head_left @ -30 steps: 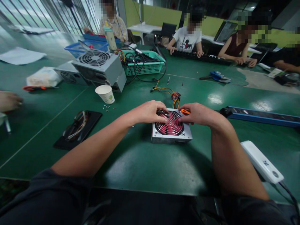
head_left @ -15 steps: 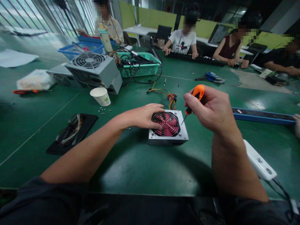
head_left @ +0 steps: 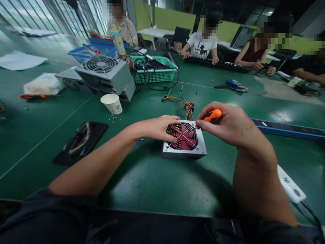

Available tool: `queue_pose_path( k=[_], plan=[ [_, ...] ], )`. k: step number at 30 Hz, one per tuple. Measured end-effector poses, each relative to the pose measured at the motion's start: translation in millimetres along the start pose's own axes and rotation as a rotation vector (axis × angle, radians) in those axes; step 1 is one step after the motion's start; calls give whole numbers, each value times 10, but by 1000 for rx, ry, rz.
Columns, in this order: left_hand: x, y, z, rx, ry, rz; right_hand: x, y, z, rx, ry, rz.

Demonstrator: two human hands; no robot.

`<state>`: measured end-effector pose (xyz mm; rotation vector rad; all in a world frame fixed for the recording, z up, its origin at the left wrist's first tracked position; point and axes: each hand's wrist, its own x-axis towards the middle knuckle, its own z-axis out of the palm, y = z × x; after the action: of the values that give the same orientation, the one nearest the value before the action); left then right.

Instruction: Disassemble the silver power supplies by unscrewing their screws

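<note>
A computer power supply (head_left: 201,143) lies on the green table with its fan grille facing up and a red fan under the wires. My left hand (head_left: 164,128) grips its left side, the thumb over the grille and the fingers along the far edge. In my right hand (head_left: 225,120) is an orange and black screwdriver (head_left: 213,116), its handle tilted low over the box's far right corner. The right hand hides where its tip ends. Coloured cables (head_left: 189,107) run out behind the box.
Left of my arm lie a black panel (head_left: 100,130) with wires, a paper cup (head_left: 112,103) and several small screws (head_left: 113,118). Behind stand grey power supplies (head_left: 106,76) and a green basket (head_left: 154,77) of cables. At right are a blue-edged strip (head_left: 286,130) and a white power bank-like block (head_left: 291,184).
My right hand has moved down and left with the screwdriver, which now leans flatter near the box's far right corner. My left hand stays on the power supply. The view has shifted slightly.
</note>
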<state>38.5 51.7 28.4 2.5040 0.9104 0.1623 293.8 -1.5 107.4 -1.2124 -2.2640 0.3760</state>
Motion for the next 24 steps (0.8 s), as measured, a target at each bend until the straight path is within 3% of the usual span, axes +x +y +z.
queue_pose_path(
  k=[17,24],
  plan=[
    [37,-34,19,-69,65,132,-96,-394,298,-420,-204,-211],
    [48,-51,32,-71,68,159,-31,-307,301,-441,-96,-95]
  ],
)
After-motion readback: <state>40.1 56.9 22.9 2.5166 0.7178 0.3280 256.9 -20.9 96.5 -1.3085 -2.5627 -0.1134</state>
